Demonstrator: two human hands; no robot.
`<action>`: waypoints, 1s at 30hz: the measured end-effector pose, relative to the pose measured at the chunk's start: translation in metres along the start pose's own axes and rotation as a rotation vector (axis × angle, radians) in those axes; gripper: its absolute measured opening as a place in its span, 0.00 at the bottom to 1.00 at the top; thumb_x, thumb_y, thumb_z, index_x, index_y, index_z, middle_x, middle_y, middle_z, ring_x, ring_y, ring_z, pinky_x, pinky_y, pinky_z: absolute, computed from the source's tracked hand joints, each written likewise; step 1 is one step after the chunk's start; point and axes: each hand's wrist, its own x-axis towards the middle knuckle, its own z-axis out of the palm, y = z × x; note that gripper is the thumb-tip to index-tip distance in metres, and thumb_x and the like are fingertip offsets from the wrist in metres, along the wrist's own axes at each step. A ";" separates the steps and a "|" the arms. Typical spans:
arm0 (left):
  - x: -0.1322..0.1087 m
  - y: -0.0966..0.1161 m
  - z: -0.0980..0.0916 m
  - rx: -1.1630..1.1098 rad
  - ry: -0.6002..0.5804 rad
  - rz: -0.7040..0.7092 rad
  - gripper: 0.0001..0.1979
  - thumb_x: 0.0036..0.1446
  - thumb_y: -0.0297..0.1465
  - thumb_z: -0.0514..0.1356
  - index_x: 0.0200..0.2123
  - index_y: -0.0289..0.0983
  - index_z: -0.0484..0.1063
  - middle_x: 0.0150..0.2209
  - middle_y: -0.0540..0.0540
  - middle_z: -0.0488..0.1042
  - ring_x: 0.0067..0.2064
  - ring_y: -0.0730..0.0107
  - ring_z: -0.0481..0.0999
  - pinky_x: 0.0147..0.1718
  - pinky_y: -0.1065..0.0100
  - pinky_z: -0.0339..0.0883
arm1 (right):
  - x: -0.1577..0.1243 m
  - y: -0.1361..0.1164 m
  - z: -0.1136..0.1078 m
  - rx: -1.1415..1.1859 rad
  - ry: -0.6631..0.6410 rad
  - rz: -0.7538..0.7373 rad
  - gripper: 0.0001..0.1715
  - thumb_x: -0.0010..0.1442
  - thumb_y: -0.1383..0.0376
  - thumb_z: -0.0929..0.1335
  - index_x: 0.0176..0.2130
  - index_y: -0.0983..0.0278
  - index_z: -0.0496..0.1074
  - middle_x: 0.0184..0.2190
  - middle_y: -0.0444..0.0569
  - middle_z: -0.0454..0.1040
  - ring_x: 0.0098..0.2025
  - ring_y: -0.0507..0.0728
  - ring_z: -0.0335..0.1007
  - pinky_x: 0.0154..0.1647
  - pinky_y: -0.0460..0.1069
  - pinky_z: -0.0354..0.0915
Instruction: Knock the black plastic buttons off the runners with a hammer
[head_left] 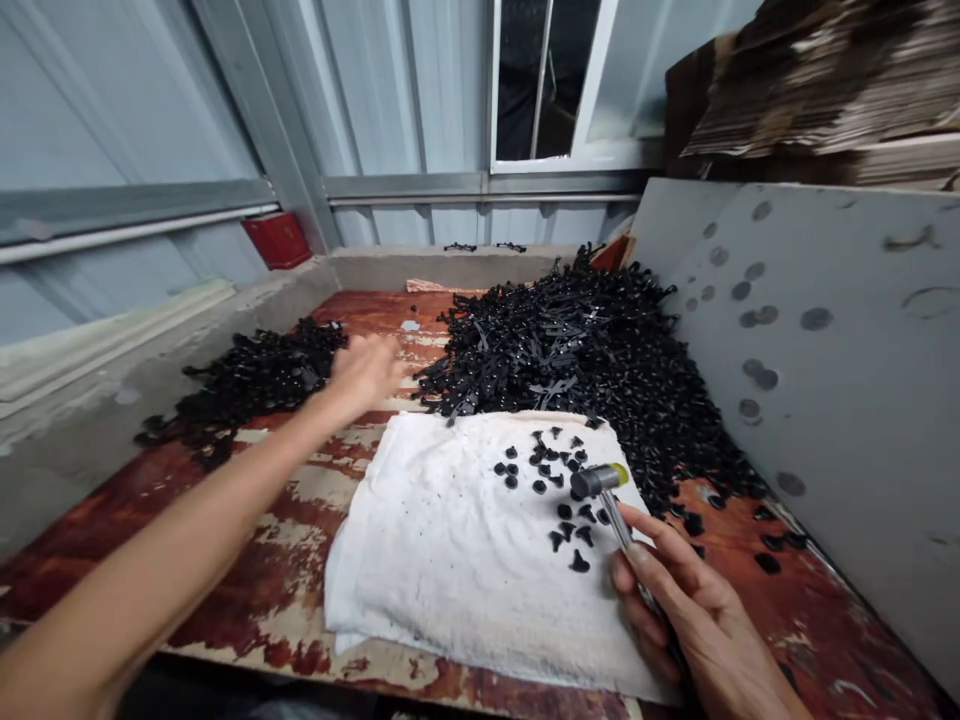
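Note:
My right hand [679,590] grips the handle of a small mallet [598,481] with a dark face on one side and a yellow one on the other. Its head hovers over or rests near small black plastic pieces [540,487] scattered on a folded white cloth [420,560]. Out to the left, my left hand [367,372] is stretched between the smaller heap of black parts [262,375] and the large heap of black parts [570,350]. Motion smears its fingers, so whether it holds anything cannot be made out.
A worn red-brown tabletop [300,560] carries everything. On the right leans a grey panel [840,380] with round spots, and above it sits a stack of cardboard [817,90]. A low concrete ledge [420,268] and corrugated metal wall [405,90] close off the back.

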 end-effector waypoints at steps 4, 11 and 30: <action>0.017 0.039 0.057 -0.223 -0.120 0.172 0.06 0.53 0.34 0.58 0.28 0.38 0.73 0.30 0.45 0.75 0.36 0.61 0.74 0.35 0.67 0.62 | 0.000 0.003 0.000 -0.036 0.026 -0.014 0.35 0.47 0.43 0.74 0.50 0.58 0.71 0.22 0.40 0.68 0.15 0.45 0.50 0.10 0.40 0.47; 0.035 0.039 0.063 -0.502 -0.077 0.191 0.05 0.50 0.31 0.57 0.23 0.37 0.67 0.20 0.54 0.65 0.26 0.72 0.65 0.28 0.71 0.57 | -0.003 -0.004 0.003 -0.005 0.028 0.016 0.42 0.40 0.42 0.77 0.48 0.60 0.71 0.20 0.39 0.67 0.15 0.46 0.50 0.09 0.40 0.48; -0.094 0.070 0.029 -1.202 -0.821 -0.326 0.10 0.46 0.32 0.65 0.26 0.34 0.67 0.24 0.47 0.73 0.18 0.80 0.61 0.11 0.79 0.48 | -0.003 -0.001 -0.006 -0.282 -0.071 -0.218 0.30 0.59 0.49 0.67 0.53 0.64 0.67 0.22 0.39 0.65 0.17 0.48 0.53 0.13 0.43 0.50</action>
